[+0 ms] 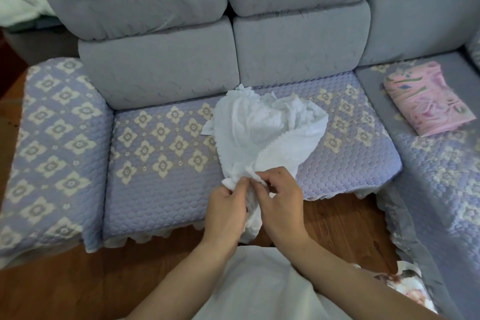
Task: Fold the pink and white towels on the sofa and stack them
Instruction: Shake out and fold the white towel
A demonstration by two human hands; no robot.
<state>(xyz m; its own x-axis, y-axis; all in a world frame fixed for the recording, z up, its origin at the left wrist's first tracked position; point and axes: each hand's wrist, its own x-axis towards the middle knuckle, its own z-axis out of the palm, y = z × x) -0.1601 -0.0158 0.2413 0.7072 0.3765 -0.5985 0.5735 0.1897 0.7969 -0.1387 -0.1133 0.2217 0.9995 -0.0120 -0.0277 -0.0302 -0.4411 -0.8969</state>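
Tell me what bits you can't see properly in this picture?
- Head view: the near end of the white towel is bunched inside the left hand and right hand, so its corners are hidden.
- How many layers the folded pink towel has: too blurred at the edge.
- The pale cloth top left is cut off by the frame.

A home, a living room by the look of it. Large corner sofa (233,60) with plump grey-blue back cushions (161,70), seats dressed in a quilted lilac cover (161,163) patterned with cream flowers and edged with a frill. Reddish wooden floor (65,288) below. Household laundry about: crumpled white towel (267,127) on one seat, folded pink towel (428,104) on the next.
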